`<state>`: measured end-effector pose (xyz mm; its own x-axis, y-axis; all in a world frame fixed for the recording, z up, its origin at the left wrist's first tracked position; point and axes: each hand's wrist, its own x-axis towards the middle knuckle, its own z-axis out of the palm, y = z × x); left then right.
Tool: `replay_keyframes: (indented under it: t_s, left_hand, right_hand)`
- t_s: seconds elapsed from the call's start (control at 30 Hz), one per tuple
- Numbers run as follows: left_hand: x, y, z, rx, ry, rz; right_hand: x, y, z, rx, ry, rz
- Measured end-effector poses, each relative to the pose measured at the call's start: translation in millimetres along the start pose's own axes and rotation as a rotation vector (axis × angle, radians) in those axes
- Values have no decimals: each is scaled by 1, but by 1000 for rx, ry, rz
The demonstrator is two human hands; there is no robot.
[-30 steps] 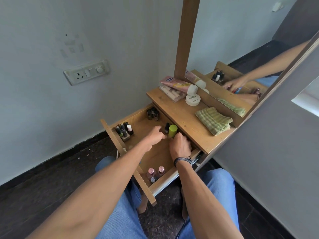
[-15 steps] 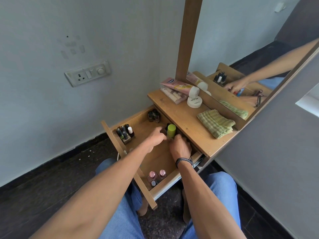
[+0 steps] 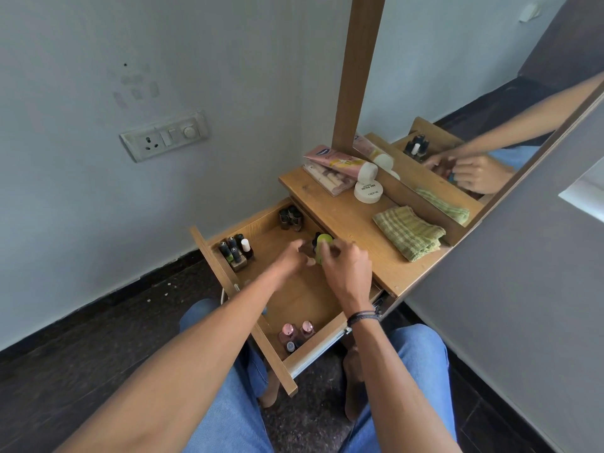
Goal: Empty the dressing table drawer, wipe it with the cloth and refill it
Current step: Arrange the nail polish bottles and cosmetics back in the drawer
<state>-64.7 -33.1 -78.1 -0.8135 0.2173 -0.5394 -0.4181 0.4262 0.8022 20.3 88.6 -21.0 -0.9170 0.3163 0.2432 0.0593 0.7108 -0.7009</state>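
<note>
The wooden drawer (image 3: 294, 302) of the dressing table stands pulled out over my lap. Both hands reach into its far right part. My right hand (image 3: 346, 266) grips a lime-green capped bottle (image 3: 322, 248). My left hand (image 3: 295, 256) is beside it with fingers curled at small bottles there, blurred; what it holds is hidden. Dark nail polish bottles (image 3: 235, 251) cluster at the drawer's far left corner, more (image 3: 290, 218) at the back, and pink-capped ones (image 3: 295, 333) at the near corner. A green checked cloth (image 3: 408, 232) lies folded on the tabletop.
On the tabletop (image 3: 340, 217) lie a pink tube (image 3: 340, 163), a flat packet under it and a round white jar (image 3: 368, 192). A mirror (image 3: 457, 93) stands behind, reflecting my hands. A switch plate (image 3: 163, 135) is on the left wall. My knees sit under the drawer.
My right hand has closed round the green bottle and lifted slightly. My left hand stays beside it among the small bottles.
</note>
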Motion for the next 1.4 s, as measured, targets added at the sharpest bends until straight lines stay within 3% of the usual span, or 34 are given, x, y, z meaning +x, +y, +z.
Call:
replay_keyframes:
  t_s: [0.17, 0.4, 0.57, 0.7, 0.97, 1.27, 1.4]
  left_hand:
    - [1, 1, -4, -21, 44, 5]
    - [-13, 23, -16, -21, 111, 106]
    - [-7, 27, -25, -38, 144, 118]
    - [-3, 22, -29, -39, 152, 126]
    - [-4, 13, -32, -58, 138, 123]
    - [-12, 18, -30, -78, 160, 144]
    - [-24, 24, -37, -101, 177, 201]
  right_hand:
    - [64, -1, -30, -13, 223, -55]
    - [145, 21, -34, -427, 62, -181]
    - [172, 17, -26, -521, -41, -177]
    - [177, 14, -20, -585, -27, -149]
    - [178, 20, -20, -428, -36, -184]
    - [152, 17, -24, -215, 28, -34]
    - [116, 3, -28, -88, 75, -61]
